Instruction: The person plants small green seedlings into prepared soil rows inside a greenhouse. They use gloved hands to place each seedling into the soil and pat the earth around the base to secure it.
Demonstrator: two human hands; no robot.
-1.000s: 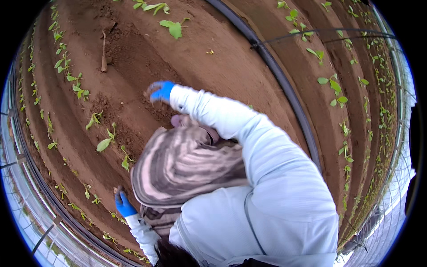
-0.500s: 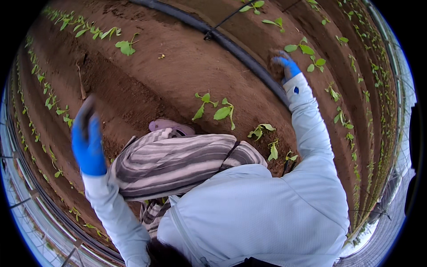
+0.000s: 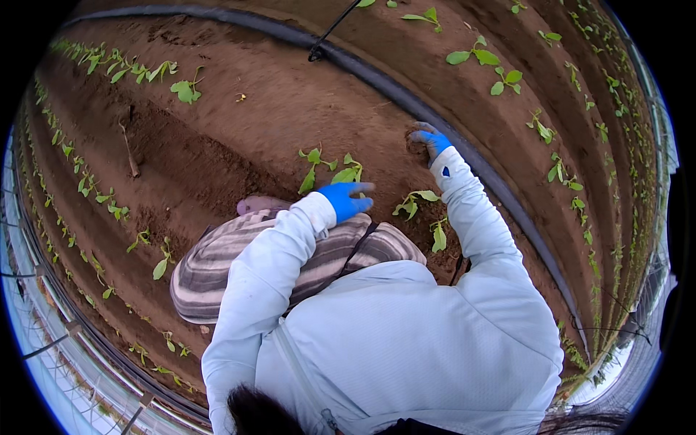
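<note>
My left hand, in a blue glove with soil-stained fingertips, reaches across my knees with its fingers stretched out. It is open and appears to hold nothing. Just beyond it stand young leafy seedlings, and the hand partly covers one of them. My right hand, gloved the same way, is bent round a brown clump of soil beside the black hose. Between my hands and my body, more seedlings rise from the dark soil; one small seedling droops near my right forearm.
A thick black hose curves along the bed past my right arm, with a thin dark line tied to it. Planted rows run on both sides. A stick lies in the dug soil at left, near my purple shoe.
My left hand has swung from the far left in to the seedlings by my knees. My right hand has come back across the hose toward me, still with the soil clump.
</note>
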